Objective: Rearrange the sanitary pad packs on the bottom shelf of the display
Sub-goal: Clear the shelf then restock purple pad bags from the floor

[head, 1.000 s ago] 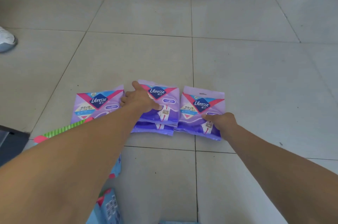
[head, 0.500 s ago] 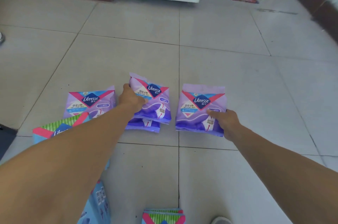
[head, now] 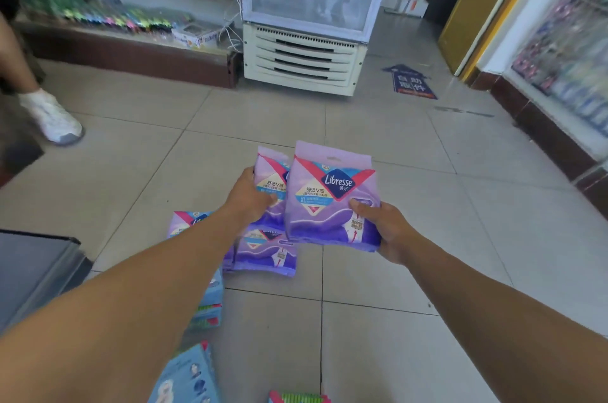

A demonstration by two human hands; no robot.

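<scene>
My right hand (head: 383,226) grips a purple Libresse pad pack (head: 329,202) by its lower right corner and holds it upright above the floor. My left hand (head: 251,197) holds a second purple pack (head: 271,185) just left of it, partly hidden behind the first. Two more purple packs lie flat on the tiles: one (head: 265,253) right below my hands, the other (head: 187,221) mostly covered by my left forearm.
Blue packs (head: 187,376) and a green-striped pack (head: 296,397) lie near my feet. A grey shelf edge (head: 39,267) sits at the left. A white fridge (head: 306,57), a low goods shelf (head: 131,40) and another person's white shoe (head: 52,121) lie beyond.
Both hands lifted their purple packs off the floor and brought them together, upright. My head tilted up, so the fridge and shelves came into view.
</scene>
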